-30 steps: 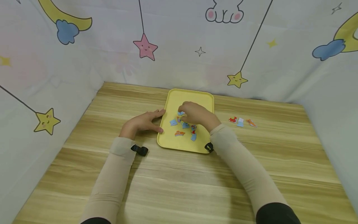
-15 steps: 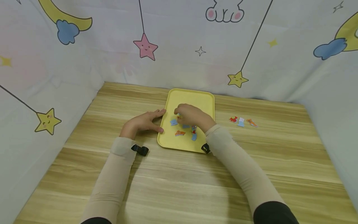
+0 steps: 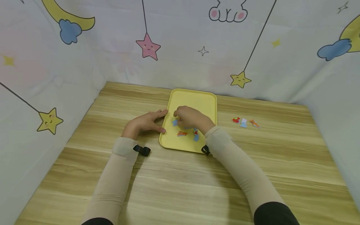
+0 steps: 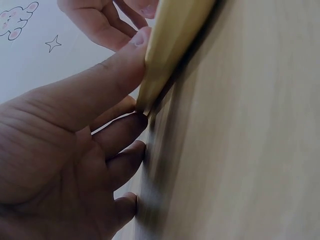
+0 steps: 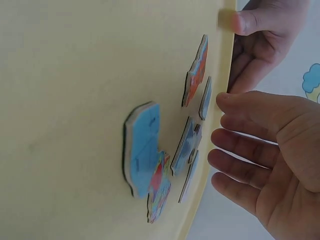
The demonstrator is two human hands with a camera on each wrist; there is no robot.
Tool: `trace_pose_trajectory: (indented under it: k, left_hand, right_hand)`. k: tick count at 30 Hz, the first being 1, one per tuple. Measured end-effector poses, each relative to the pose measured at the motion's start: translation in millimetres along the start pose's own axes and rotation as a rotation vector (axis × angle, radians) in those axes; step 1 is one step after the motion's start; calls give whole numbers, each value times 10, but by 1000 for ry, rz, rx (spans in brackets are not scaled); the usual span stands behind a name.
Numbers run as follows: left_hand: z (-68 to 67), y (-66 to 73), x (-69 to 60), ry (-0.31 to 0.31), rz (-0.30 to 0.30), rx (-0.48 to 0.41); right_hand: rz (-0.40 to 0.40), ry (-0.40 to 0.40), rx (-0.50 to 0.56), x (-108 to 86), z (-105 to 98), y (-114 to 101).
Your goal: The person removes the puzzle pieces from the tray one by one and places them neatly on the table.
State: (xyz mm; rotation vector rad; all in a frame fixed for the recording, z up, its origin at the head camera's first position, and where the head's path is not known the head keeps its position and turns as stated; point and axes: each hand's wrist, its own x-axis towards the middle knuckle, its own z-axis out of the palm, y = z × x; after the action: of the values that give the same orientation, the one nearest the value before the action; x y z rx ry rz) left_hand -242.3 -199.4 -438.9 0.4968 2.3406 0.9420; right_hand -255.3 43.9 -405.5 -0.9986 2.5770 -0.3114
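My left hand lies at the left side of a yellow tray, fingers spread. In the left wrist view its thumb touches the tray's edge. My right hand hovers over the tray's middle; in the right wrist view its fingers are loosely extended and no piece shows in them. Several small flat printed cut-outs, like puzzle pieces, lie below: an orange piece, a blue piece with a colourful one touching it, and a light blue piece. The right hand hides others in the head view.
On the wooden table, right of the tray, lie a red piece, a white-and-blue piece and an orange piece. A printed cloth wall stands behind the tray. Each wrist carries a black strap.
My right hand has shifted a little left and nearer over the tray, covering pieces that showed between its fingers before. The left hand stays at the tray's edge.
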Motion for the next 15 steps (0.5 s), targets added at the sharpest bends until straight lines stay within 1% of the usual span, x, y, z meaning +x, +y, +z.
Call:
trace_pose_trajectory:
  k: [9, 15]
  left_hand:
    - [3, 2, -9, -5, 10, 11]
    - [-1, 1, -9, -5, 6, 17]
  right_hand:
    - [-43, -42, -104, 65, 88, -50]
    - [-45, -30, -103, 70, 112, -53]
